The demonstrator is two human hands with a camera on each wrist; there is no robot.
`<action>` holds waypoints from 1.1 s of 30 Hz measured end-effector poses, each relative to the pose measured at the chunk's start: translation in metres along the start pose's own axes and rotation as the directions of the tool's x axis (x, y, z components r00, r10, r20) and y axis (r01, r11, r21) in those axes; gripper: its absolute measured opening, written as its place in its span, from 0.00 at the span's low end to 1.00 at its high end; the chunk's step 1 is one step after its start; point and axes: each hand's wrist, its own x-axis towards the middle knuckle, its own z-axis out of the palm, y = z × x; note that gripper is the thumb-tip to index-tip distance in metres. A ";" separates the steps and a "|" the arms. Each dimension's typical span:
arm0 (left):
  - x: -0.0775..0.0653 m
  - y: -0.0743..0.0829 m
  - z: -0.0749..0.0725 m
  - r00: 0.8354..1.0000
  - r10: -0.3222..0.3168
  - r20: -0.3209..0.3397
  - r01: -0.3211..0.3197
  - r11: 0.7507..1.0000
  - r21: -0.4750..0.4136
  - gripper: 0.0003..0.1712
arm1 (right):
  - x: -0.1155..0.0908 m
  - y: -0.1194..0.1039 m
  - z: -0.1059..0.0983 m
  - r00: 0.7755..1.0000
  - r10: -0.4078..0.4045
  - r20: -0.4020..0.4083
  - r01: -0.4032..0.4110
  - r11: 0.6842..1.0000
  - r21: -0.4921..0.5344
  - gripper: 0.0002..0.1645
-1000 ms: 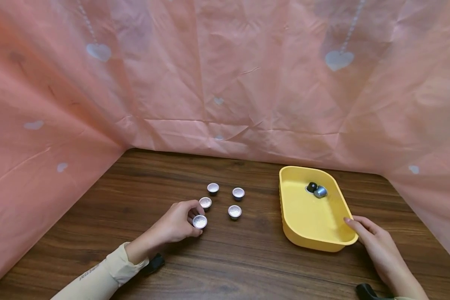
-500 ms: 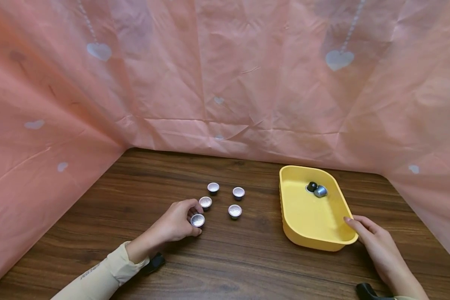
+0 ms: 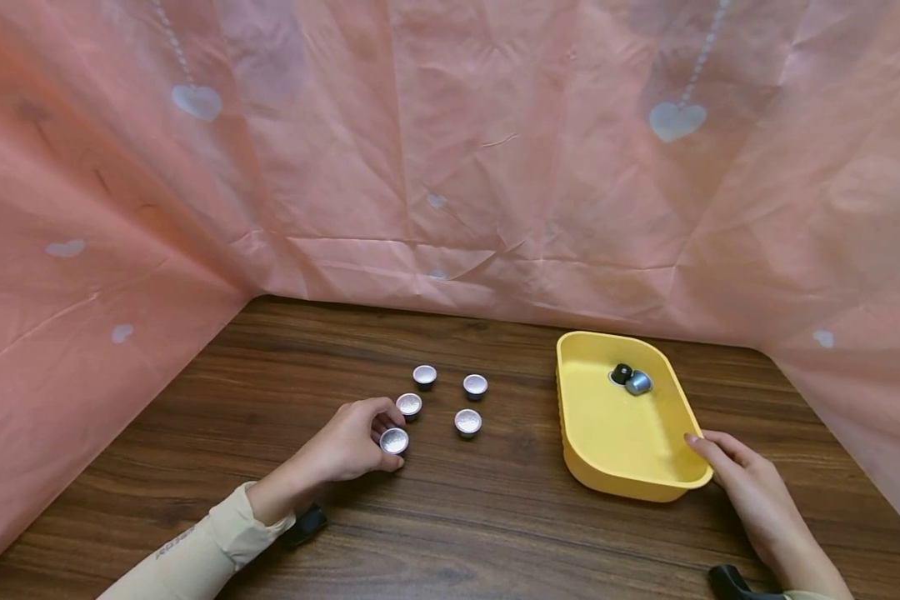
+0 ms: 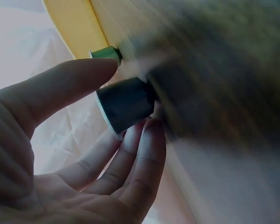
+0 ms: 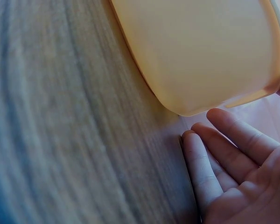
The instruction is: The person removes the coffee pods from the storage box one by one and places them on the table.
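Note:
In the head view, my left hand [image 3: 360, 442] curls its thumb and fingers round a silver-topped coffee capsule [image 3: 394, 442] that stands foil side up. From the left wrist, this dark capsule [image 4: 126, 103] shows between the thumb and the fingertips, with a green capsule [image 4: 106, 53] behind it. My right hand [image 3: 753, 492] holds the near right corner of a yellow tray [image 3: 622, 483], its thumb over the rim. The right wrist view shows the other fingers [image 5: 238, 130] extended outside the tray wall. Inside the tray lie a black capsule [image 3: 621, 374] and a blue-grey capsule [image 3: 638, 382].
Several more capsules stand foil side up on the wooden table [image 3: 450, 533], among them a near right capsule [image 3: 467, 422] and a far left capsule [image 3: 424, 376]. A pink curtain [image 3: 450, 167] with hearts encloses the back and sides.
The capsule in my left hand has shifted slightly left, with the hand staying almost in place. My right hand and the tray look unmoved.

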 end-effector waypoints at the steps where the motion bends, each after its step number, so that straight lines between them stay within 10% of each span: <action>1: 0.000 0.000 -0.002 1.000 0.000 0.004 0.000 1.000 -0.001 0.25 | 0.000 0.001 0.001 1.000 -0.006 -0.004 0.006 1.000 -0.003 0.33; 10: -0.006 0.014 -0.032 1.000 -0.004 0.028 0.002 0.999 0.039 0.31 | 0.004 -0.003 0.002 1.000 0.002 -0.006 -0.002 1.000 -0.023 0.42; 21: -0.014 0.025 -0.082 0.967 0.057 -0.248 -0.104 0.978 -0.179 0.31 | 0.005 -0.002 0.003 1.000 0.011 0.007 -0.011 1.000 -0.010 0.43; 33: -0.017 0.029 -0.095 0.951 0.028 -0.307 -0.100 0.970 -0.221 0.29 | 0.007 0.001 0.006 1.000 0.009 0.010 -0.009 1.000 -0.013 0.47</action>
